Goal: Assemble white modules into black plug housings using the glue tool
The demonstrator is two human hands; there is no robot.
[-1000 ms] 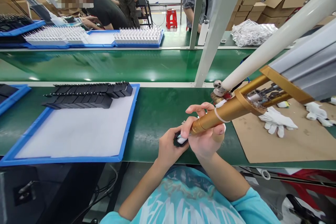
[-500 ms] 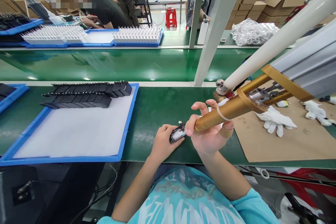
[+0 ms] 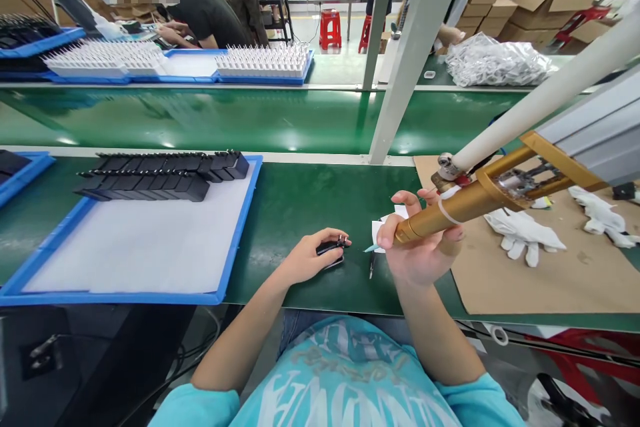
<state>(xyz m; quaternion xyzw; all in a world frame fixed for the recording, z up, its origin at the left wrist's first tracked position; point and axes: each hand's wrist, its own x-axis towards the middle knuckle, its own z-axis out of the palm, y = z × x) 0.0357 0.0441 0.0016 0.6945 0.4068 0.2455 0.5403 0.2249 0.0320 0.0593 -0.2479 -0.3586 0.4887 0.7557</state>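
Note:
My left hand [image 3: 309,259] is closed round a small black plastic housing [image 3: 332,248] with metal pins at its top, just above the green bench. My right hand [image 3: 417,257] is wrapped round a gold-coloured cylindrical tool [image 3: 434,215], tilted, with a thin teal tip [image 3: 371,248] pointing at the left hand. A gap separates this tip from the housing. Under the tip lie white paper pieces [image 3: 379,235] and a thin dark tool [image 3: 371,267] that looks like tweezers. On the left, a blue-rimmed tray [image 3: 231,240] holds rows of similar black housings [image 3: 165,180].
A white bar [image 3: 530,107] and a grey cylinder slope in from the upper right. White gloves [image 3: 525,233] lie on a cardboard sheet [image 3: 500,287]. A metal post [image 3: 400,73] rises behind the bench. Across it, a person [image 3: 200,7] works beside trays of white parts [image 3: 263,63].
My right hand and the gold tool have moved right, away from the housing. My left hand has turned the housing, so its pale inside no longer shows.

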